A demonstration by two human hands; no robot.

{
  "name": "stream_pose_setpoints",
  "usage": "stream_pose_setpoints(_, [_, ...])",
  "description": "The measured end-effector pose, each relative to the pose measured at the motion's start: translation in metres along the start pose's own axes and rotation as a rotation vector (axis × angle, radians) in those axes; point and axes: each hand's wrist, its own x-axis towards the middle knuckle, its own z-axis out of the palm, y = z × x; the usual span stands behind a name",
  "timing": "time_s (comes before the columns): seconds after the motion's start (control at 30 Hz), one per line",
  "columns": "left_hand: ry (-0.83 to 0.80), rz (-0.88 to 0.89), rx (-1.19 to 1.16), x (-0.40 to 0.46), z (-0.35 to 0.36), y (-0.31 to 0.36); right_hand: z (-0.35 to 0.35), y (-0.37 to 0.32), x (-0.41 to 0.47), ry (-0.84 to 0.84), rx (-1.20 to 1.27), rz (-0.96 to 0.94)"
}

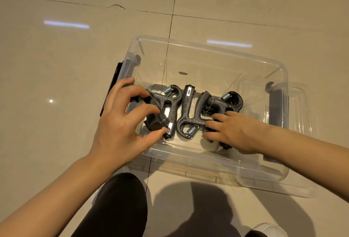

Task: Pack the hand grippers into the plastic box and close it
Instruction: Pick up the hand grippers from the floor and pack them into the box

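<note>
Beneath the curled fingers of the left hand (120,123), a black hand gripper (156,117) is pinched just above those lying in the clear plastic box (207,48). Beside it, another hand gripper (187,112) lies flat. Farther right, the right hand (232,133) rests straight-fingered on a third gripper (222,102).

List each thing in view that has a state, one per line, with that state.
plastic box: open, no lid on it, standing on the tiled floor.
lid: off, lying under the box's right side.
hand grippers: lying inside the box, side by side on its bottom.
left hand: fingers curled round the leftmost gripper.
right hand: fingers on the rightmost grippers; actual grip cannot be told.
</note>
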Motion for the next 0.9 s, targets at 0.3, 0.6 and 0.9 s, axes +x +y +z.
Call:
stream_pose_setpoints(0.3, [-0.003,-0.008,-0.007,0.0,0.0,-0.001,0.001,-0.003,0.006,0.032,-0.016,-0.006])
stream_pose_setpoints(0.6, [0.004,-0.008,-0.012,0.0,0.0,-0.001,0.001,-0.001,0.007,0.05,0.0,0.013])
stream_pose_setpoints(0.9, [0.032,0.019,-0.032,0.0,0.0,-0.002,-0.016,0.019,-0.005,0.057,0.583,0.117])
